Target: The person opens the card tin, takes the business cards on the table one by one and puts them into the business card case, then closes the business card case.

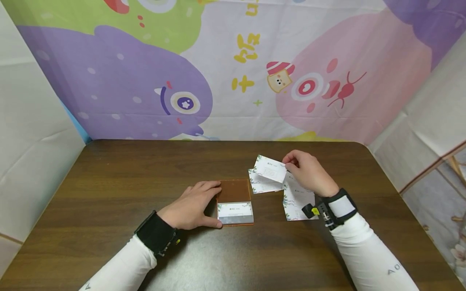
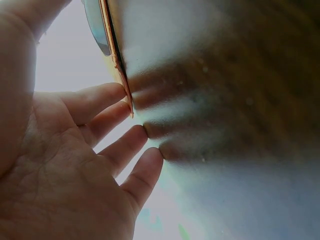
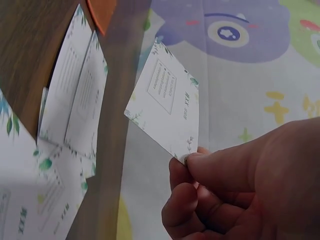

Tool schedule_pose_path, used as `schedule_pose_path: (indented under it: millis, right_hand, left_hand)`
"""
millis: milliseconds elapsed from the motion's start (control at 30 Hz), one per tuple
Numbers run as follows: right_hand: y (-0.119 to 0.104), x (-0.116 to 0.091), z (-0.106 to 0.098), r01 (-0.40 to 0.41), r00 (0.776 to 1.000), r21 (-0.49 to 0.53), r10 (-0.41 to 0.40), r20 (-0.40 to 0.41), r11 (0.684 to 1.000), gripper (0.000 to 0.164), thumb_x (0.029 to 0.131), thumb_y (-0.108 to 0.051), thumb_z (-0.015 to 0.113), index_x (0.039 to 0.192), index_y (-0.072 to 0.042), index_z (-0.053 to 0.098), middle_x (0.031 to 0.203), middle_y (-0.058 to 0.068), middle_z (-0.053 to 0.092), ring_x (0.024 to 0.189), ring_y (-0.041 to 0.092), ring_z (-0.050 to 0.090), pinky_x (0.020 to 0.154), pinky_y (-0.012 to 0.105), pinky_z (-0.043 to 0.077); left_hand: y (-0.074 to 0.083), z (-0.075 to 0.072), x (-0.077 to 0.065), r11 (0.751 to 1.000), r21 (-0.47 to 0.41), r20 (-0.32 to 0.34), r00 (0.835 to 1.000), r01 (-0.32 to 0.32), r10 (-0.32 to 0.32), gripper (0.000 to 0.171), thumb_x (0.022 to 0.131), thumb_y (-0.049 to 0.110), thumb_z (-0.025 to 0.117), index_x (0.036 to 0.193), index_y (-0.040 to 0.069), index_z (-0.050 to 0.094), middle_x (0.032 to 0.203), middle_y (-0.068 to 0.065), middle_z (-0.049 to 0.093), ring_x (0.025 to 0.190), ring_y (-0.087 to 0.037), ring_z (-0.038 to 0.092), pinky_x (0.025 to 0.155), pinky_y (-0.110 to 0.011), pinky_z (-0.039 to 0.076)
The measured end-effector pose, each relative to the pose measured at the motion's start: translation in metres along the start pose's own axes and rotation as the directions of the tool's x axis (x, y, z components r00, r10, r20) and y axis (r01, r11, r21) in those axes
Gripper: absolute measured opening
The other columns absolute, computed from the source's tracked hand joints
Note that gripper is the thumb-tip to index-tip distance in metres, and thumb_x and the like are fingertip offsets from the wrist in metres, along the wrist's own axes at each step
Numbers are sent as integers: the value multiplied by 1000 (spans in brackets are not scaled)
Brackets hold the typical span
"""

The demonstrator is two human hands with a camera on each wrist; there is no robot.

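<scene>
A brown card holder (image 1: 234, 190) lies opened out on the table, with a white printed card (image 1: 235, 209) in its clear lower pocket. My left hand (image 1: 194, 206) rests at its left edge, thumb at the lower corner and fingertips along the upper side; in the left wrist view the fingers (image 2: 135, 150) are spread and touch the edge and the tabletop. Between thumb and forefinger, my right hand (image 1: 309, 171) pinches the corner of a white business card (image 3: 167, 100) with green leaf corners, lifted above other cards. Below it, several similar cards (image 3: 75, 95) lie overlapping.
The dark wooden table (image 1: 120, 173) ends at a cartoon-printed cloth (image 1: 233, 117) hung behind it. Pale cloth panels (image 1: 36, 133) stand at both sides. More loose cards (image 1: 296, 202) lie under my right wrist, right of the card holder.
</scene>
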State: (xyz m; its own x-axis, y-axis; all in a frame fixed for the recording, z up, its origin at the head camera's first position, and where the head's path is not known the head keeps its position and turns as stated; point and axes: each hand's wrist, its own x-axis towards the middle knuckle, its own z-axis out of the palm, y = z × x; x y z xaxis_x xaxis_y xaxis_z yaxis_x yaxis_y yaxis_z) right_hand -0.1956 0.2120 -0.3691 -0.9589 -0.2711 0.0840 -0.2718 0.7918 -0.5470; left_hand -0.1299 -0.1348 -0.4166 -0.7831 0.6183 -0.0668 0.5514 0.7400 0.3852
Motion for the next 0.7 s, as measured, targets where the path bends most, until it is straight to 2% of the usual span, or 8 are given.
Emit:
schedule_pose_path:
  millis: [700]
  right_hand:
    - [-27, 6, 32, 41, 995, 54, -46, 90, 998, 9, 99, -14, 58, 104, -10, 65, 88, 5, 59, 78, 22, 53, 64, 33, 46]
  left_hand:
    - [1, 0, 0, 1000, 1, -18, 1000, -11, 11, 99, 79, 62, 74, 151, 2, 43, 160, -8, 29, 143, -29, 27, 108, -55, 29]
